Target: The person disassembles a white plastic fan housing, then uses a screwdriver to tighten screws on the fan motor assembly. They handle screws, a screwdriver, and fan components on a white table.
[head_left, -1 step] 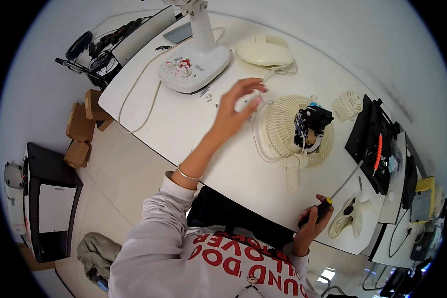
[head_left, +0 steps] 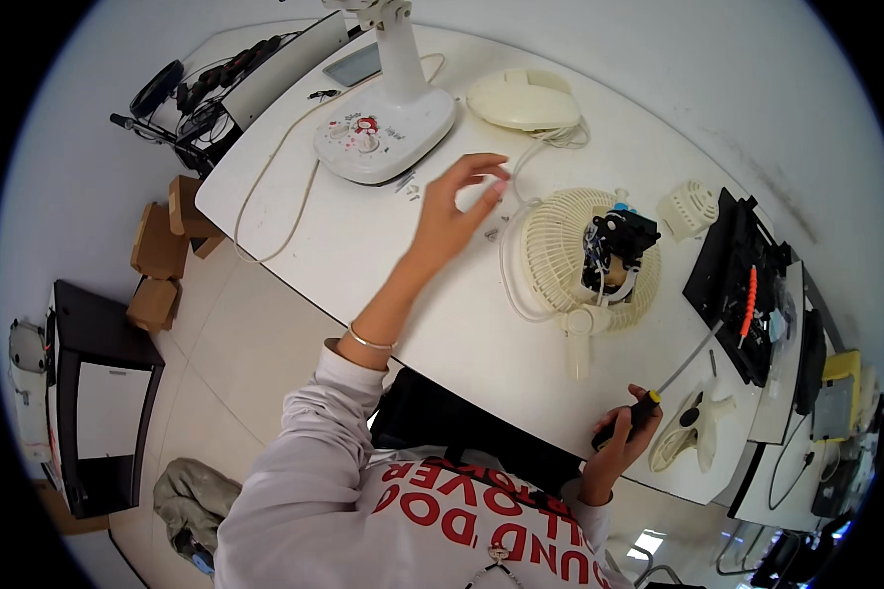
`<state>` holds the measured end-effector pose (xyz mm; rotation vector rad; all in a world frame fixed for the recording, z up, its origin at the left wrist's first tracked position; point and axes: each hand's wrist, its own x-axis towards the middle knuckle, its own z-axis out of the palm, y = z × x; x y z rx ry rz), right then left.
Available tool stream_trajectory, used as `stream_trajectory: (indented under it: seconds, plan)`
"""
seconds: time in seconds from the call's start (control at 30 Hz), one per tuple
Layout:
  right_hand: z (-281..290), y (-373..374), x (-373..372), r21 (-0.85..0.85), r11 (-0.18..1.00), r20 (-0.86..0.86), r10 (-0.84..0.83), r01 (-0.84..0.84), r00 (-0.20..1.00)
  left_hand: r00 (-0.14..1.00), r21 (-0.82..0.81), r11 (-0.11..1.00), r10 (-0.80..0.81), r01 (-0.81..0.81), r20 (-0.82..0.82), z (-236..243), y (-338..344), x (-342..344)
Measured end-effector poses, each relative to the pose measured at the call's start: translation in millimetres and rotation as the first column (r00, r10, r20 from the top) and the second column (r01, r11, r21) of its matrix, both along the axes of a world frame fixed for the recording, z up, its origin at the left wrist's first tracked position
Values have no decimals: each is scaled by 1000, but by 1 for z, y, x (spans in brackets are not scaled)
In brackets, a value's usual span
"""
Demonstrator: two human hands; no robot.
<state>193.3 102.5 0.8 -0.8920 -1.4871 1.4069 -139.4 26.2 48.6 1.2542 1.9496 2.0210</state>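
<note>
My left hand (head_left: 454, 204) hovers over the middle of the table, its thumb and fingers apart and nothing visible between them. A few small screws (head_left: 494, 234) lie just to its right, beside a looping pale cable. To the right of those, a cream fan grille (head_left: 550, 245) rests on the table. A black fan motor (head_left: 621, 240) with wires sits on the grille, joined to a cream neck piece (head_left: 580, 344). Near the front edge, my right hand (head_left: 626, 432) is closed around a screwdriver (head_left: 643, 407) with a black and yellow handle, its shaft slanting up to the right.
A white fan base (head_left: 388, 133) with its post stands at the back left. A cream base (head_left: 524, 100) with a coiled cord lies behind. At the right are a vented cream cover (head_left: 690, 209), a black tool case (head_left: 732, 285) and a cream shell (head_left: 695, 432). More screws (head_left: 406, 184) lie by the white base.
My left hand has drawn back a little to the left, away from the cable and the grille. The right hand with the screwdriver has barely shifted.
</note>
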Motion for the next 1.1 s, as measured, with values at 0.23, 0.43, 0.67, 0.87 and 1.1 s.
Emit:
stream_trajectory:
  seconds: [0.23,0.43,0.67,0.87,1.1]
  plan:
    - [-2,4,-5,11,999,-16,-45,45,999,823,-193,800,559,-568,-100,-38,-49,-57]
    - [-4,10,-6,2,1000,21,7,-7,1000,801,-424,705,592,-569,-90,-38,-62,-58]
    - [-2,11,-8,-17,1000,10,-4,4,1000,847,-567,675,526,-472,-79,-40,-61,-52]
    - [-1,12,-8,-37,999,16,-4,4,1000,838,-632,610,533,-478,-120,-39,-58,-47]
    - [-3,11,-8,-32,999,24,1,-1,1000,826,-617,583,520,-530,-218,-44,-57,-47]
